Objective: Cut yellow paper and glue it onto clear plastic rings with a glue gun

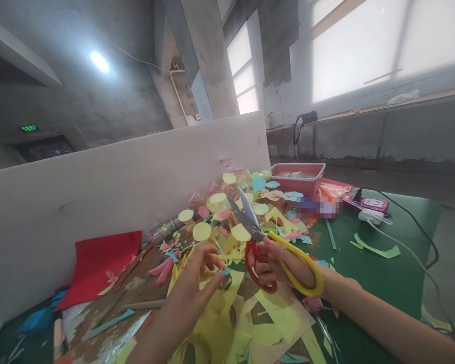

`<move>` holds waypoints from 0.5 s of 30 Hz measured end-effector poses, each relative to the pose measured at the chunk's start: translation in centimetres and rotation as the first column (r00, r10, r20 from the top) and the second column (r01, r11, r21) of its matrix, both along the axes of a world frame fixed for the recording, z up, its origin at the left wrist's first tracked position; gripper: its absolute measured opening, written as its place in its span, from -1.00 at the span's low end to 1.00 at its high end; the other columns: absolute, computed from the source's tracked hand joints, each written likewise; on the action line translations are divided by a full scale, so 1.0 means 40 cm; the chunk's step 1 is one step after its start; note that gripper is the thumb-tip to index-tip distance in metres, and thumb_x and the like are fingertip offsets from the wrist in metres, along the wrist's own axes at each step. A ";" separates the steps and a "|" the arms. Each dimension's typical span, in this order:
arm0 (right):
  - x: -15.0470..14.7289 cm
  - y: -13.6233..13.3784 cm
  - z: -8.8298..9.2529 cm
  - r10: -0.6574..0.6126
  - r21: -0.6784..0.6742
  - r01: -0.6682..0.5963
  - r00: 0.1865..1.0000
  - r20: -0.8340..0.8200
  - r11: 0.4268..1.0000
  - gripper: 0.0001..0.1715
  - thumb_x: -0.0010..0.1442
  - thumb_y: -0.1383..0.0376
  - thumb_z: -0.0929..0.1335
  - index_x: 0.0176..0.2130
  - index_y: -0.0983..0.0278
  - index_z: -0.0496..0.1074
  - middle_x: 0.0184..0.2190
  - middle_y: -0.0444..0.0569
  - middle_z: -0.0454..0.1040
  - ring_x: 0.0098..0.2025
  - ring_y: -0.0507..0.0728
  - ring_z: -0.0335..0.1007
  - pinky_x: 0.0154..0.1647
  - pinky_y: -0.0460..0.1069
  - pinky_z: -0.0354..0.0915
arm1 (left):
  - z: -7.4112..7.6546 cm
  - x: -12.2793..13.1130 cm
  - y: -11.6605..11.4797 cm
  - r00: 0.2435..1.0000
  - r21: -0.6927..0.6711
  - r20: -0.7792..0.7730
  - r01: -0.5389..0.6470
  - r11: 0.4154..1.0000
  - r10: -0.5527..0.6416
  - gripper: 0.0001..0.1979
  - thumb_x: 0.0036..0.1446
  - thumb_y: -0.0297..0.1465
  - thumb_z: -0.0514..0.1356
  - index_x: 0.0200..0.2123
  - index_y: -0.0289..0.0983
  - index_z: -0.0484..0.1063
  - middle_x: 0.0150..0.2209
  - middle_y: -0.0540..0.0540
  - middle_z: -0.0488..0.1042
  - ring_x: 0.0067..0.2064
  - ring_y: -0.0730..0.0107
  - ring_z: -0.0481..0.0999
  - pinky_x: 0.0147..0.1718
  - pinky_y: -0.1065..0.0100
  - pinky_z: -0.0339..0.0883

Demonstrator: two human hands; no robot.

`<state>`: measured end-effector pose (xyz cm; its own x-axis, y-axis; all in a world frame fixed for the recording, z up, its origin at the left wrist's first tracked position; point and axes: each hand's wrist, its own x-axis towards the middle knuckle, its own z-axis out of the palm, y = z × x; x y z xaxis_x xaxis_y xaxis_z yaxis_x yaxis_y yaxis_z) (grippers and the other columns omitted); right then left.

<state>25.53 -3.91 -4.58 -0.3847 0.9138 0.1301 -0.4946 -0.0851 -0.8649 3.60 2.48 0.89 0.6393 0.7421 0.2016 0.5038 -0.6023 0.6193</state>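
Note:
My right hand (267, 260) grips a pair of scissors (252, 227) with one red and one yellow handle loop. The blades stand slightly apart and point up and away from me. Left of it, my left hand (202, 270) hovers over the heap with fingers curved and apart, and nothing shows in it. Below both hands lie yellow paper scraps (216, 323), some with round holes cut out. Beyond the blades is a pile of cut paper circles in yellow, pink, blue and green, such as this yellow paper circle (201, 232).
A white board (117, 187) stands behind the heap. Red paper (98, 258) lies at left, above a blue dustpan-like item (36, 321). A pink basket (299, 179) sits at the back right. Cables and a white plug (373, 217) rest on the green tabletop (398, 283).

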 end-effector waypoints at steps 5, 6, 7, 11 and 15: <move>0.003 0.009 -0.005 0.032 -0.055 -0.033 0.999 -0.005 0.998 -0.42 0.16 -0.22 0.26 -0.37 0.24 0.21 -0.55 -0.27 0.03 -0.58 -0.06 -0.15 -0.52 -0.09 -0.07 | -0.005 -0.012 0.019 0.993 0.037 -0.114 -0.023 0.999 0.027 -0.60 0.06 -0.30 0.18 0.00 -0.14 0.28 -0.02 -0.13 0.48 0.04 0.14 0.43 0.02 0.13 0.26; 0.002 0.009 -0.004 0.035 -0.056 -0.035 0.999 -0.004 0.998 -0.42 0.17 -0.22 0.26 -0.37 0.24 0.22 -0.54 -0.27 0.02 -0.58 -0.06 -0.14 -0.52 -0.09 -0.06 | -0.007 -0.017 0.025 0.988 0.046 -0.145 -0.046 0.998 0.052 -0.59 0.04 -0.28 0.19 -0.01 -0.15 0.30 0.01 -0.15 0.47 0.07 0.10 0.41 0.04 0.10 0.25; 0.001 0.008 -0.003 0.027 -0.055 -0.027 1.000 0.002 0.998 -0.43 0.17 -0.21 0.26 -0.37 0.24 0.22 -0.54 -0.27 0.02 -0.58 -0.06 -0.14 -0.52 -0.09 -0.06 | -0.009 -0.024 0.032 0.981 0.057 -0.179 -0.062 0.996 0.071 -0.60 0.03 -0.26 0.20 -0.02 -0.17 0.33 0.04 -0.17 0.46 0.10 0.06 0.39 0.05 0.07 0.23; -0.008 0.006 -0.003 -0.174 0.010 0.173 0.983 0.066 0.985 -0.44 0.19 -0.19 0.27 -0.39 0.26 0.26 -0.56 -0.28 0.01 -0.57 -0.04 -0.15 -0.52 -0.09 -0.06 | -0.029 -0.042 0.052 0.947 0.071 -0.311 -0.060 0.996 0.079 -0.65 0.01 -0.31 0.19 -0.08 -0.18 0.41 0.04 -0.19 0.47 0.11 0.01 0.36 0.05 0.04 0.22; -0.011 0.011 -0.007 -0.386 0.116 0.372 0.913 0.134 0.921 -0.42 0.20 -0.21 0.23 -0.43 0.24 0.23 -0.59 -0.26 0.07 -0.58 -0.03 -0.09 -0.51 -0.08 0.02 | -0.041 -0.038 0.053 0.911 0.026 -0.405 -0.067 0.997 0.072 -0.80 -0.06 -0.42 0.13 -0.31 -0.20 0.45 -0.21 -0.11 0.55 -0.10 0.09 0.46 -0.12 0.18 0.29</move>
